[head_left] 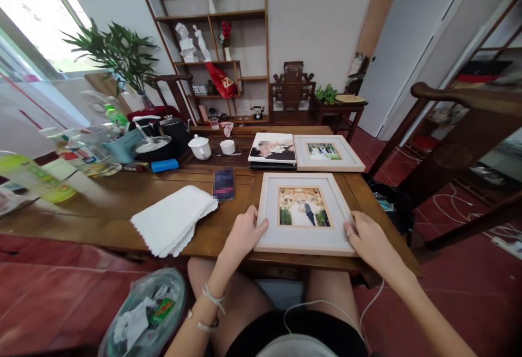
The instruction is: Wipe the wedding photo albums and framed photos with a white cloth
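Observation:
A picture frame with a pale wood border and white mat lies face up at the table's front edge, showing a wedding photo. My left hand grips its left side, thumb over the border and fingers partly hidden beyond the edge. On the opposite side, my right hand holds the border near the front right corner. A folded white cloth with scalloped edges rests to the left, beside a dark phone. Behind are a second picture frame and a photo album.
On the wooden table stand a white lidded cup, a small white bowl, a dark kettle and several bottles. A lined trash bin is on the floor at left. A wooden chair stands at right.

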`<state>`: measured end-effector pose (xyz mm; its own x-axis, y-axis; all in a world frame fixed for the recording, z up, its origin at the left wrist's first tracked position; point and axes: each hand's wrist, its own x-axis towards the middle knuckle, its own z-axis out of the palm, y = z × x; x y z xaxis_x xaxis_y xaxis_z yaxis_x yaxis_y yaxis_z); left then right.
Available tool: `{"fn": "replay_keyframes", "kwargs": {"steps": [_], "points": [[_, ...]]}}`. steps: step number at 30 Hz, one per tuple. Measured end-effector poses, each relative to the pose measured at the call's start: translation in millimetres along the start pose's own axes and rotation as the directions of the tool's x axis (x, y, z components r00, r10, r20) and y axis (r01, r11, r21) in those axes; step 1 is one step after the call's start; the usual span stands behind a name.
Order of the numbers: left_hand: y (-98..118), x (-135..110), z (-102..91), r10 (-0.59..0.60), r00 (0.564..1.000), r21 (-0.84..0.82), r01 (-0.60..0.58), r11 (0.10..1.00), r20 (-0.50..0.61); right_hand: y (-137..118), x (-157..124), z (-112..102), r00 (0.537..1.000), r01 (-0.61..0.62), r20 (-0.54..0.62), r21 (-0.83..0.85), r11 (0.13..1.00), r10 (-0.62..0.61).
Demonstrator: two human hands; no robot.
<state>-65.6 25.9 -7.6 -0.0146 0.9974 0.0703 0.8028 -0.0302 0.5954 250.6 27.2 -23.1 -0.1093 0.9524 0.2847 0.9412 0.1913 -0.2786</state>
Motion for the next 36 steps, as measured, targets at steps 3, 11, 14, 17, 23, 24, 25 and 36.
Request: {"fn": "replay_keyframes", "kwargs": {"steps": [3, 11, 14, 17, 23, 24, 25, 36], "points": [[8, -3, -7.3, -0.010, 1.000, 0.112, 0.009, 0.994, 0.013, -6, 11, -11, 0.999, 0.038, 0.028, -0.160, 0.986, -0.034], [-42, -26, -45.5, 0.025, 0.846, 0.347, 0.191, 0.918, -0.533, -47, 23, -29, 0.958, 0.263, -0.145, 0.095, 0.960, -0.248], [-77, -25, -55.6, -0.033, 0.827, 0.433, 0.328, 0.840, -0.562, -49, 19, -21, 0.949, 0.303, -0.159, 0.221, 0.927, -0.272], [-91, -24, -68.9, -0.073, 0.816, 0.402, 0.357, 0.843, -0.573, -44, 15, -16, 0.947, 0.309, -0.182, 0.288, 0.906, -0.265], [-42, -34, -92.4, -0.016, 0.649, 0.072, 0.109, 0.991, -0.761, -47, 7, -26, 0.935, 0.327, -0.268, 0.400, 0.856, -0.232], [-28, -35, -90.6, 0.000, 0.634, 0.026, 0.032, 0.999, -0.773, -53, 4, -29, 0.937, 0.320, -0.272, 0.430, 0.844, -0.217], [-13, -35, -86.4, 0.032, 0.631, 0.007, -0.042, 0.999, -0.775, -60, 1, -31, 0.941, 0.314, -0.269, 0.465, 0.828, -0.205], [105, 2, -25.5, 0.435, 0.852, -0.278, -0.511, 0.813, -0.292, -77, 12, -34, 0.899, 0.295, -0.435, 0.526, 0.797, -0.046]]}}
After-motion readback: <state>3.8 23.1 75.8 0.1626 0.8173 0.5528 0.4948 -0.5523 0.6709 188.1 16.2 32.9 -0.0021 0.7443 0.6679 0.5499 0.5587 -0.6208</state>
